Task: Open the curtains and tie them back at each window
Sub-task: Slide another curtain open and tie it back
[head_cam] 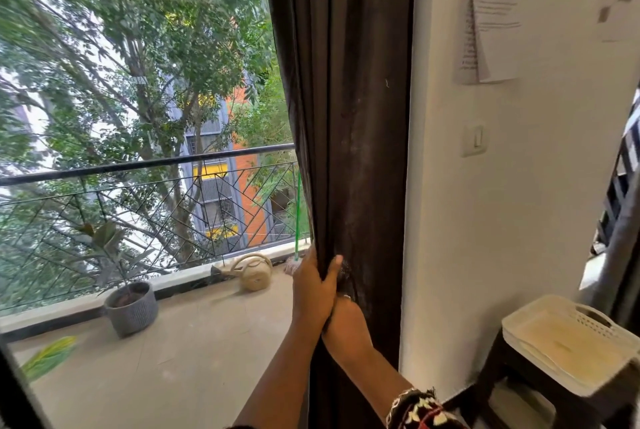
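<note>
Your left grip point(313, 290) is closed round the curtain point(346, 116), just below frame centre. The fingers are behind the bunch and the thumb is hooked over the front. Your right grip point(346, 321) is directly under it, touching it and also wrapped on the fabric. Its fingertips are buried in the folds, so I can't tell how tight it is.

My read is that you've stacked the hands to squeeze the pleats into one column, ready for a tie.

The curtain hangs gathered from 12 to 6, just right of centre, against the wall point(485, 220) edge, so the glass from 9 to 11 is uncovered. Opening looks done here, tying is not. I see no tieback or hook; one may be hidden behind the bunch.

Beyond the hands:
- **Broom:** a green-handled broom point(298, 213) leans just beside the curtain edge.
- **Balcony:** the watering can point(252, 271) is near your left grip, the potted plant point(131, 307) is at 8, and the railing point(138, 165) is at 9.
- **Indoors:** the white basket point(568, 349) sits on the stool point(512, 383) at 4, near the wall. Mind your right elbow there.
- **Wall:** the switch point(475, 141) is at 3, and the papers point(491, 12) are at 1.
</note>
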Demonstrator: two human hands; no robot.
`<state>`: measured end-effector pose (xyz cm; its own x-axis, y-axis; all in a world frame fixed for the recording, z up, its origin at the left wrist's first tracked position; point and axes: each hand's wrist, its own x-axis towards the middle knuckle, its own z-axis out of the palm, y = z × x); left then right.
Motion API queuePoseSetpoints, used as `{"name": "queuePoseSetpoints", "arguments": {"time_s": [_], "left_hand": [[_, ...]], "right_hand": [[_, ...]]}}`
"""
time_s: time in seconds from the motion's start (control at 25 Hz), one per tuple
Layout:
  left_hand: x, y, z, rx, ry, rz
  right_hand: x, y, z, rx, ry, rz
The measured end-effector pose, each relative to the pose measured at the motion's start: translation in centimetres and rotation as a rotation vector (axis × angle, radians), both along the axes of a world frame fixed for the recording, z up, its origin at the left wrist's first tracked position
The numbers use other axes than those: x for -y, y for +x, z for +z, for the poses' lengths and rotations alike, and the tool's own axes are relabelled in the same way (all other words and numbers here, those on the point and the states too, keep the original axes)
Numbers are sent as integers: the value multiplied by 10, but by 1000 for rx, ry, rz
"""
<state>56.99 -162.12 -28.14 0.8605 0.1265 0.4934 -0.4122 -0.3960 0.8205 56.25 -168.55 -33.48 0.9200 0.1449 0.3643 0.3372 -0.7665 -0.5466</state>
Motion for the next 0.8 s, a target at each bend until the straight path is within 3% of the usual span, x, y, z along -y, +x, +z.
{"name": "queuePoseSetpoints", "arguments": {"time_s": [0.12,0.24,0.36,0.44,0.56,0.64,0.8], "left_hand": [[-3,5,-1,-18,-6,104],[-15,8,1,-44,-59,60],[-25,5,4,-98,-113,1],[-31,1,5,-125,-156,-56],[-37,-4,8,-149,-186,-101],[-36,-4,8,-137,-184,-91],[-27,-4,8,-117,-167,-84]], "right_hand": [[12,-5,-4,71,1,21],[37,-12,1,165,309,-114],[78,3,5,281,588,-427],[103,18,16,100,731,-424],[119,28,29,-213,951,-58],[111,26,25,-155,888,-12],[73,11,5,115,258,-357]]}}
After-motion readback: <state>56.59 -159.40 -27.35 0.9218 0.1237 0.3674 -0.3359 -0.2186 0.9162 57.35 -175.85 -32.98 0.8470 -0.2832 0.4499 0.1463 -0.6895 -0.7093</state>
